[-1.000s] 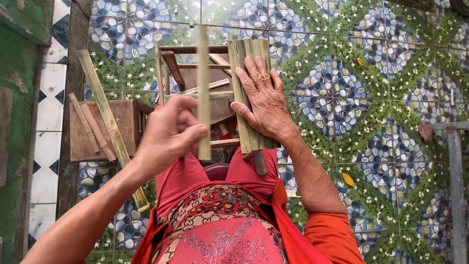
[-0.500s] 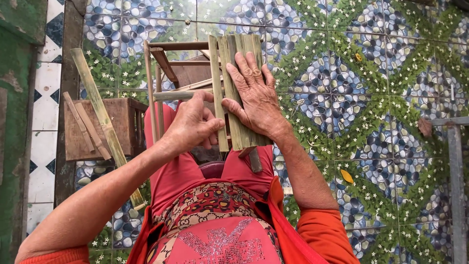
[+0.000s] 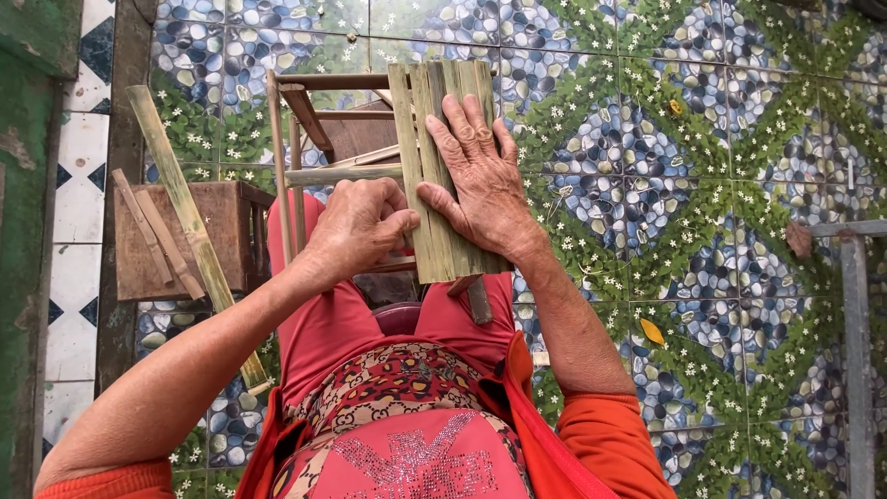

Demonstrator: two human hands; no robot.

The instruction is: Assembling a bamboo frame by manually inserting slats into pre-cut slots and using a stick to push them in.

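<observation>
A row of flat, greenish bamboo slats (image 3: pixel 443 166) lies side by side under the right hand (image 3: pixel 476 185), which rests on them palm down with fingers spread and flat. The left hand (image 3: pixel 360 226), just beside it at the slats' left edge, is curled narrow, its fingertips pinching the outermost slat. Beneath both hands stands a small frame of thin wooden sticks (image 3: pixel 305 120); left of the left hand, a long bamboo pole (image 3: pixel 189 222) leans across a brown wooden box (image 3: pixel 185 240).

packages: none | labels: none | signs: none | screens: none
</observation>
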